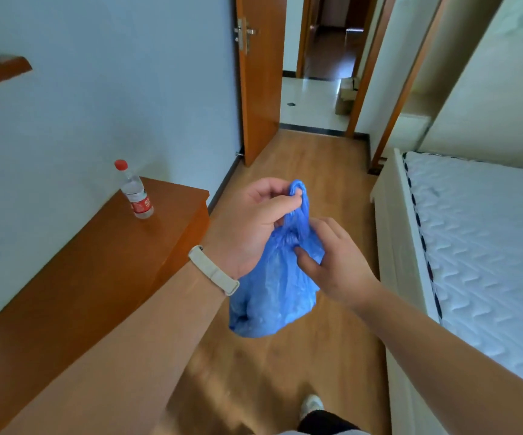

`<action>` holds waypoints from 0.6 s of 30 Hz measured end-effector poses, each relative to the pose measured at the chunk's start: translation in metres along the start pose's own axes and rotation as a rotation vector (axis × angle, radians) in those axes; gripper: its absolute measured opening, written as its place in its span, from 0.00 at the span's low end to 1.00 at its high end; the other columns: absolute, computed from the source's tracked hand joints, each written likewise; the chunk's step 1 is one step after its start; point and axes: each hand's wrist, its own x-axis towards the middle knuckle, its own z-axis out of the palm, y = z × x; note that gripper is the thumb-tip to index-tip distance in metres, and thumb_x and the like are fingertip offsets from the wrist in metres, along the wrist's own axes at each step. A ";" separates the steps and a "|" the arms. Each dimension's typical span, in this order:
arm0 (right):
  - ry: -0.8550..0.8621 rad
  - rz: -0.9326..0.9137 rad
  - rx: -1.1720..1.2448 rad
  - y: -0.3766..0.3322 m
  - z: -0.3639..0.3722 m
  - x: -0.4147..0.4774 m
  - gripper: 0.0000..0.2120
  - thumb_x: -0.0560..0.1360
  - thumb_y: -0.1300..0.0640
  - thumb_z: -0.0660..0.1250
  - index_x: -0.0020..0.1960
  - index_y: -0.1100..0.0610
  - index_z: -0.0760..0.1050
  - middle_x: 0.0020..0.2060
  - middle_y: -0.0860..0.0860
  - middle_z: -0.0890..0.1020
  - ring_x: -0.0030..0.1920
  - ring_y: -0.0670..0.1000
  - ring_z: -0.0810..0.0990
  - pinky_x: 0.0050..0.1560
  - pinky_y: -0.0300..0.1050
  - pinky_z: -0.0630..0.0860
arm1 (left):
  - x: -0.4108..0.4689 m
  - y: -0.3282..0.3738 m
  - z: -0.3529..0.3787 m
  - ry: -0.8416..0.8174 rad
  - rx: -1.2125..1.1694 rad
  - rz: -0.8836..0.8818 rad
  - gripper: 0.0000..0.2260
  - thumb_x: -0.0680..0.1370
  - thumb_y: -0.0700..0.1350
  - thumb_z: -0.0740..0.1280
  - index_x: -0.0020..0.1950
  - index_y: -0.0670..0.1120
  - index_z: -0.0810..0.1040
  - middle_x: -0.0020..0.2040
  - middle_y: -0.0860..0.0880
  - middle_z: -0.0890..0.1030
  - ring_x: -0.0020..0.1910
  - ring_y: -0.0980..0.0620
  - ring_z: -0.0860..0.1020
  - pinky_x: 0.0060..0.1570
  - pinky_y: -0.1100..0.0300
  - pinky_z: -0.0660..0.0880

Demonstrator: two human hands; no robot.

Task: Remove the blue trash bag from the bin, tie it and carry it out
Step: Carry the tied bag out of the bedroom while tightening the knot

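The small blue thin-plastic trash bag [274,287] is held in mid-air above the wood floor, its gathered neck pinched between thumb and fingers of the left hand [253,227]. The right hand [332,259] is pressed just below, fingers curled on the film. It is judged light, soft and crinkly (likely slippery), best gripped at the twisted neck above the 2 hands' fingertips.

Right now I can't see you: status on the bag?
Left hand pinching gathered neck. Right hand gripping below it. Blue trash bag hanging off floor. Doorway ahead, open.
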 end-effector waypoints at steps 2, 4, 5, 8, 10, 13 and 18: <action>0.016 0.016 -0.016 0.009 0.000 0.007 0.19 0.72 0.51 0.67 0.62 0.55 0.73 0.52 0.50 0.77 0.51 0.50 0.76 0.54 0.47 0.74 | 0.015 -0.004 0.001 -0.006 0.000 -0.007 0.02 0.70 0.45 0.72 0.42 0.48 0.83 0.44 0.40 0.78 0.45 0.41 0.74 0.52 0.44 0.71; 0.027 0.031 -0.024 0.020 -0.001 0.013 0.19 0.72 0.52 0.67 0.61 0.56 0.73 0.52 0.50 0.77 0.52 0.51 0.76 0.54 0.48 0.74 | 0.029 -0.010 0.006 -0.015 -0.008 -0.022 0.02 0.70 0.45 0.72 0.41 0.48 0.83 0.43 0.40 0.77 0.45 0.41 0.73 0.51 0.45 0.71; 0.028 0.039 -0.023 0.028 -0.001 0.015 0.19 0.72 0.52 0.67 0.61 0.56 0.73 0.52 0.50 0.77 0.52 0.51 0.76 0.54 0.48 0.74 | 0.036 -0.014 0.009 -0.022 -0.010 -0.032 0.02 0.70 0.45 0.73 0.41 0.48 0.83 0.43 0.40 0.77 0.45 0.41 0.73 0.51 0.45 0.71; 0.021 0.056 -0.019 0.056 -0.002 0.028 0.19 0.73 0.52 0.68 0.62 0.54 0.72 0.52 0.49 0.76 0.51 0.51 0.76 0.52 0.48 0.74 | 0.062 -0.025 0.016 -0.024 0.001 -0.051 0.02 0.70 0.44 0.72 0.41 0.48 0.83 0.43 0.39 0.78 0.45 0.41 0.73 0.52 0.44 0.71; 0.018 0.063 -0.015 0.076 -0.004 0.042 0.19 0.73 0.52 0.68 0.62 0.54 0.72 0.52 0.49 0.76 0.50 0.51 0.77 0.51 0.49 0.74 | 0.085 -0.030 0.022 -0.027 0.005 -0.076 0.01 0.72 0.41 0.71 0.42 0.47 0.83 0.42 0.40 0.78 0.45 0.41 0.74 0.51 0.44 0.71; 0.021 0.065 -0.004 0.108 -0.008 0.064 0.19 0.73 0.52 0.67 0.63 0.55 0.72 0.52 0.50 0.76 0.50 0.51 0.76 0.51 0.49 0.74 | 0.121 -0.036 0.037 -0.032 -0.008 -0.129 0.02 0.74 0.39 0.70 0.42 0.44 0.82 0.40 0.41 0.79 0.43 0.42 0.76 0.49 0.47 0.72; 0.027 0.116 0.034 0.159 -0.026 0.103 0.19 0.72 0.52 0.66 0.62 0.55 0.72 0.51 0.50 0.76 0.50 0.50 0.76 0.50 0.49 0.74 | 0.184 -0.044 0.071 -0.044 0.021 -0.154 0.02 0.75 0.37 0.69 0.44 0.43 0.81 0.41 0.41 0.79 0.42 0.45 0.78 0.48 0.49 0.76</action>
